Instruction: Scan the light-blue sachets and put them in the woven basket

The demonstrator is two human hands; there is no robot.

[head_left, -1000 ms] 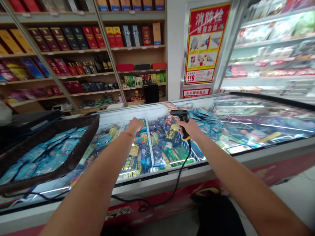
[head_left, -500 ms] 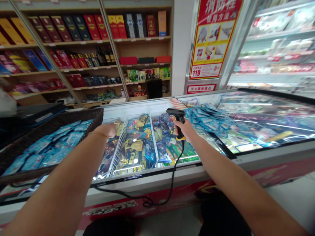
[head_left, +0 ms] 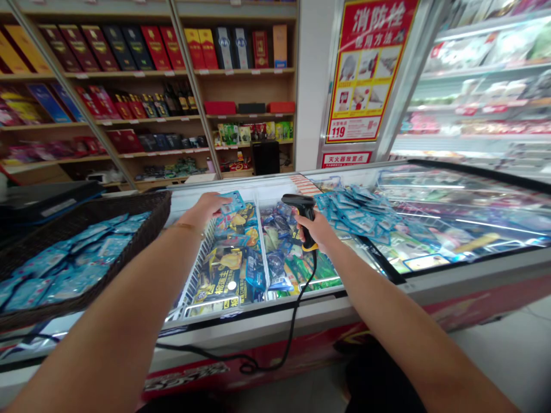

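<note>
My left hand (head_left: 209, 207) pinches a small blue packet (head_left: 233, 202) by its edge, above the glass-topped freezer (head_left: 275, 307). In my right hand (head_left: 317, 228) is a black and yellow barcode scanner (head_left: 300, 202), gripped by its handle, with its head pointing left toward the packet. From the handle a black cord (head_left: 294, 321) runs down over the freezer's front. Close to the right hand, a heap of like blue packets (head_left: 359, 209) lies on the glass. At the left, a dark woven basket (head_left: 160, 213) holds several more blue packets (head_left: 92, 258).
Inside the freezer, bagged ice creams (head_left: 230, 269) sit between white wire dividers. Behind stand shelves (head_left: 253, 71) of boxes and bottles. A red fire-hydrant poster (head_left: 372, 71) hangs beside a lit display fridge (head_left: 477, 86). A dark device (head_left: 47, 201) stands behind the basket.
My left hand has moved right and slightly up, and a blue packet now shows in its fingers. The scanner stays in my right hand; the view has shifted a little.
</note>
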